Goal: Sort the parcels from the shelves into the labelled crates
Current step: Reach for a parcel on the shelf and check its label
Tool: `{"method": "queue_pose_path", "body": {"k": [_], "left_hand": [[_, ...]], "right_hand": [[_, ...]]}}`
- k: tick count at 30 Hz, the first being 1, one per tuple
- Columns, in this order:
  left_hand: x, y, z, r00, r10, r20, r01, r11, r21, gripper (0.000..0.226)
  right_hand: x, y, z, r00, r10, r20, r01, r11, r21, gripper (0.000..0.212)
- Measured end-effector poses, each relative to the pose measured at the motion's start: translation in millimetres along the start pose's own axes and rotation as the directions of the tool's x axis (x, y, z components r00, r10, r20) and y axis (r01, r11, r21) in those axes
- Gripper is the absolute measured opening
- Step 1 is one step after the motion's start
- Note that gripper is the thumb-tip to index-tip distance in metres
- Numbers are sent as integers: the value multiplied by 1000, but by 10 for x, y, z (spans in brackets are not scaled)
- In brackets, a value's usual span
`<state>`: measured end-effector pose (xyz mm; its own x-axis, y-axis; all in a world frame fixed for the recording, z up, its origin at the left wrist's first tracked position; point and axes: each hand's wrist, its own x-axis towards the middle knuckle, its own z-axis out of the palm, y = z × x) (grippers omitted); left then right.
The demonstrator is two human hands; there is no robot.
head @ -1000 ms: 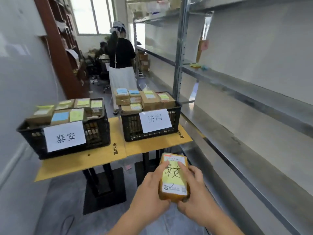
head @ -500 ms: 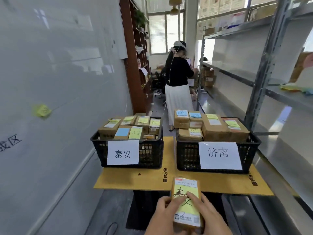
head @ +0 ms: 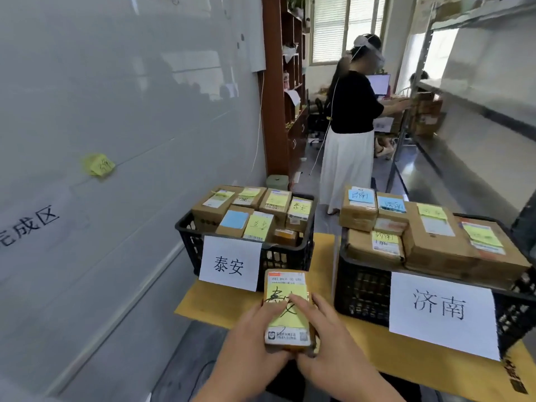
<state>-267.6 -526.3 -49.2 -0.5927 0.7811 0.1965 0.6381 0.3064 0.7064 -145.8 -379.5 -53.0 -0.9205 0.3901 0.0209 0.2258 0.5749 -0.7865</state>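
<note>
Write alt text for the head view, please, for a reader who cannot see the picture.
Two hands, left hand and right hand, hold a small parcel with a yellow note in front of two black crates full of parcels. The left crate has a sign 泰安, the right crate a sign 济南; another person stands behind at the shelves.

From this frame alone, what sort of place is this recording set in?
Probably a small parcel sorting room inside an office. Two black crates, the left crate and right crate, carry city-name signs and hold taped cardboard parcels; metal shelving lines the right wall, and a computer monitor glows behind.
</note>
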Motion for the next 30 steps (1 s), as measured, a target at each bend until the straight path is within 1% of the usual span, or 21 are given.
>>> {"method": "queue_pose_path", "body": {"k": [4,7,9,11,14,19,22,26,30], "left_hand": [[577,-287,-194,998,-49,-40,48,999,-19,66],[1118,-508,-321,1000,-13,-26,13,1000,-2,69],[1521,-639,-388,1000,5,13,-4,1000,-19,72],[1943,-772,-423,998,18,58,-16,999,-30,74],[2494,-932,-434,992,48,118,-43,998,-49,70],[3140,-1186,-307,972,75,222,-67,997,-39,78],[3358,-1281,-159,951,78,301,-86,996,15,77],[3455,-1379,0,935,44,352,-110,979,170,78],[3537,-1469,104,918,-18,397,-77,972,221,79]], "right_hand": [[673,-49,-47,1000,-14,5,14,1000,2,89],[1199,-28,-100,1000,-6,-30,6,1000,0,88],[1539,-19,-180,997,-7,-71,6,1000,-5,86],[1869,-17,-274,993,17,-118,-19,1000,-15,88],[2328,74,-349,984,52,-172,-61,997,-43,90],[2858,304,-419,967,154,-204,-172,983,-71,94],[2996,484,-418,954,224,-199,-245,965,-89,96],[3083,738,-395,959,249,-133,-274,935,-224,97],[3212,889,-398,974,205,-99,-227,881,-416,93]]}}
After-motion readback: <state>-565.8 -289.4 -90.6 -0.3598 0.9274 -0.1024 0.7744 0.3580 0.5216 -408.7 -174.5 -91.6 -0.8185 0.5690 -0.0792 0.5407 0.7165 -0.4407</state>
